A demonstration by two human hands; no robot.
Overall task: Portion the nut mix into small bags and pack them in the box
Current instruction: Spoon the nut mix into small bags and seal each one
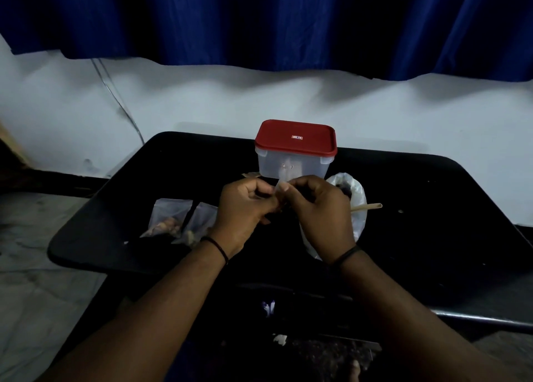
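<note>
While both forearms reach forward over the near edge of the black table (432, 208), each wrist ringed by a thin dark band, the two hands meet in the middle with knuckles up and fingers curled inward. The left hand (245, 208) and the right hand (320, 211) face each other thumb to thumb, and between their fingertips they pinch the top edge of a small clear bag (279, 186), most of which hangs hidden behind the hands; what it holds cannot be made out.

Just left of the left hand, two filled small bags (184, 220) lie flat on the table side by side, nuts showing at their lower ends. Just beyond and to the right of the right hand sits a larger open plastic bag (357, 197) with dark contents, partly covered by that hand, and a pale wooden spoon handle (367, 207) sticks out of it to the right.

Farther off, straight beyond the hands, stands a clear plastic box (294, 165) with its red lid (295, 136) on. Behind the table hangs a blue curtain (259, 21)
</note>
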